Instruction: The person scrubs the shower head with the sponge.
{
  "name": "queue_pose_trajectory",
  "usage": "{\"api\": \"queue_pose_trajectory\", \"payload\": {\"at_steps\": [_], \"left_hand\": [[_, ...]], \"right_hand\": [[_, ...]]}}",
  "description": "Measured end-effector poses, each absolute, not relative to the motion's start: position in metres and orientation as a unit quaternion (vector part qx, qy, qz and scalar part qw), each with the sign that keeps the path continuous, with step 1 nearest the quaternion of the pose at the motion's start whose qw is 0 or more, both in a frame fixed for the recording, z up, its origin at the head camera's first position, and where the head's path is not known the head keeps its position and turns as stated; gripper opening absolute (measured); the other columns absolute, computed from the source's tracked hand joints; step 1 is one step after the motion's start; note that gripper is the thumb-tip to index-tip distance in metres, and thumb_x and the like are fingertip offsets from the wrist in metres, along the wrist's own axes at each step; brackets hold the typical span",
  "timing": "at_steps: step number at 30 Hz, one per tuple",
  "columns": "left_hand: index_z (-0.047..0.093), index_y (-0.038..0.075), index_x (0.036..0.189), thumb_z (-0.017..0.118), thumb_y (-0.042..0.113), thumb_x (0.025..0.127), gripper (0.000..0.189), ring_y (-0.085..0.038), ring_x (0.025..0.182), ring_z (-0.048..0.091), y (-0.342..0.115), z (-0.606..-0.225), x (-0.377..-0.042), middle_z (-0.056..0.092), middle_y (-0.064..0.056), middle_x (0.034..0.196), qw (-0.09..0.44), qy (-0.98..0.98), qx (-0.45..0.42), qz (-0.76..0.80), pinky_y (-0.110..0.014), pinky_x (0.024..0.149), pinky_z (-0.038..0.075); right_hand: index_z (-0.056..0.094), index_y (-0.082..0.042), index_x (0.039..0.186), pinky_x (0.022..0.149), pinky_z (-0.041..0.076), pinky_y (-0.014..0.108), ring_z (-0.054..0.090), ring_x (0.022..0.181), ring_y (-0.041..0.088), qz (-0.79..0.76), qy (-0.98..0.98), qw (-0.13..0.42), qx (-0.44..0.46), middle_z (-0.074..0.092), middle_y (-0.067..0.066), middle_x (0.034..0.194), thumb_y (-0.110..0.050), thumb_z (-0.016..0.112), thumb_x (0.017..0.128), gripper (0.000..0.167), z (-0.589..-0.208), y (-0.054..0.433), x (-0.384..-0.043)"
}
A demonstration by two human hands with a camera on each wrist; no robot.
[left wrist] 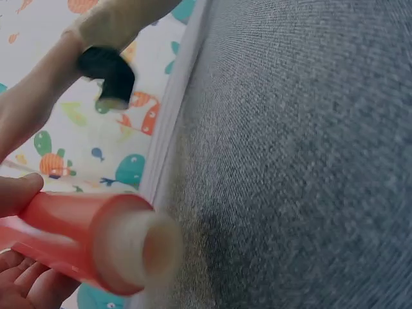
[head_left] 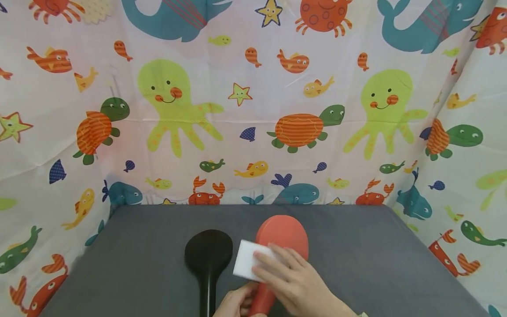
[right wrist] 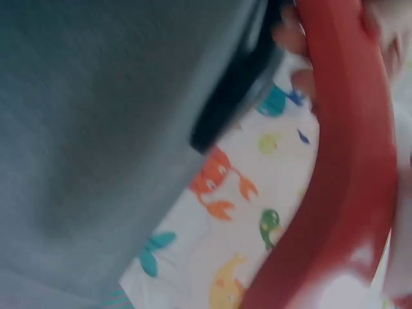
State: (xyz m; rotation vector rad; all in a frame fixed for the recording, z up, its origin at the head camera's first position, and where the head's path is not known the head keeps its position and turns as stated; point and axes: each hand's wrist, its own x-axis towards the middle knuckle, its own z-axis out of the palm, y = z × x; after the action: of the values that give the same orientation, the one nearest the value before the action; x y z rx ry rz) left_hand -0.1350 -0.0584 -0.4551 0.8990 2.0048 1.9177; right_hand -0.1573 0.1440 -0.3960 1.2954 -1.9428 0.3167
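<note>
A red handheld shower head (head_left: pixel 291 231) is held with its round head away from me. My left hand (head_left: pixel 236 303) grips its handle; in the left wrist view, thumb and fingers go round the red handle (left wrist: pixel 61 235), whose end shows a hollow pale connector (left wrist: pixel 151 248). My right hand (head_left: pixel 295 281) holds a white rectangular pad (head_left: pixel 247 259) over the neck of the red shower head, fingers laid across it; its thumb is hidden. To the left lies a black shower head (head_left: pixel 208 253). The right wrist view shows the red handle (right wrist: pixel 351 148) close up.
The grey cloth-covered table (head_left: pixel 130 259) stretches out on both sides of the shower heads. A white curtain (head_left: pixel 222 132) printed with sea animals stands behind and at both sides of the table.
</note>
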Motion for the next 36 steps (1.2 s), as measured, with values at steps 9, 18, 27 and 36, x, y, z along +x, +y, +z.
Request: {"api": "queue_pose_trajectory", "payload": {"at_steps": [9,18,27,36], "left_hand": [[0.057,-0.004,0.113,0.067,0.016,0.085,0.036,-0.005,0.085,0.063,-0.056,-0.450,-0.133,0.065,-0.008,0.101,0.144,0.699,0.247,0.656,-0.024,0.070,0.054],[0.044,-0.012,0.125,0.060,0.009,0.089,0.044,-0.012,0.089,0.064,-0.059,-0.448,-0.132,0.061,-0.014,0.108,0.147,0.625,0.275,0.716,-0.028,0.072,0.054],[0.048,-0.009,0.120,0.064,0.011,0.088,0.041,-0.016,0.089,0.066,-0.056,-0.441,-0.131,0.063,-0.015,0.103,0.186,0.597,0.255,0.738,-0.036,0.076,0.055],[0.038,-0.011,0.132,0.055,0.010,0.093,0.047,-0.029,0.098,0.063,-0.063,-0.437,-0.136,0.057,-0.027,0.113,0.190,0.580,0.241,0.755,-0.040,0.081,0.053]], "right_hand": [[0.053,-0.007,0.131,0.091,0.040,0.052,0.043,0.119,0.034,0.235,-0.819,0.421,0.311,0.046,0.013,0.137,-0.036,0.038,0.099,0.046,-0.375,0.160,-0.183],[0.058,-0.008,0.126,0.107,0.027,0.035,0.043,0.122,0.034,0.147,-0.728,0.378,0.553,0.050,0.011,0.133,-0.028,0.052,0.095,0.037,-0.407,0.153,-0.156],[0.058,-0.002,0.123,0.104,0.028,0.039,0.042,0.121,0.039,0.269,-0.764,0.465,0.357,0.049,0.018,0.132,-0.032,0.043,0.098,0.042,-0.378,0.175,-0.191],[0.063,-0.001,0.113,0.105,0.032,0.037,0.048,0.112,0.040,0.206,-0.684,0.465,0.523,0.058,0.021,0.119,-0.021,0.049,0.096,0.030,-0.393,0.155,-0.162]]}}
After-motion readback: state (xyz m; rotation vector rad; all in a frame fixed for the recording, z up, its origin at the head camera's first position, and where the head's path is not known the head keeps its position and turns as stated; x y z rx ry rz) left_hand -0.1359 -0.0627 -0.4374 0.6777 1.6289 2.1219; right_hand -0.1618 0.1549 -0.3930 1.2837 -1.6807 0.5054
